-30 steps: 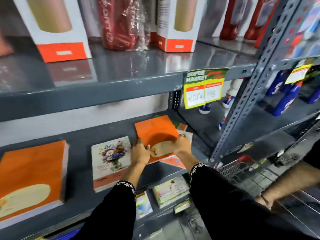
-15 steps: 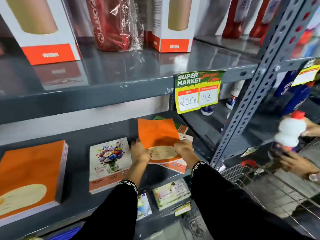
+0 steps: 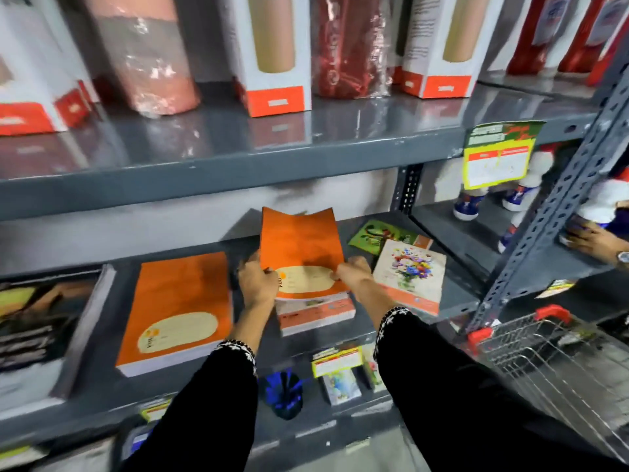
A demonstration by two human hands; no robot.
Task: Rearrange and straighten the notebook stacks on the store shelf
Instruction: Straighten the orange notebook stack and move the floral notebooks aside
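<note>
Nearest the camera, the left hand [image 3: 257,284] and the right hand [image 3: 354,272] each gripped a side edge of 1 orange notebook [image 3: 301,252], tilted up over a short stack [image 3: 316,313] on the grey shelf [image 3: 102,379]. To the left, the thick orange stack [image 3: 177,311] already lay square. Farther right, the floral notebook [image 3: 410,274] sat skewed, and behind it the green notebook [image 3: 388,235] lay loose at an angle. Judged from this layout, the straightening was only partly done.
</note>
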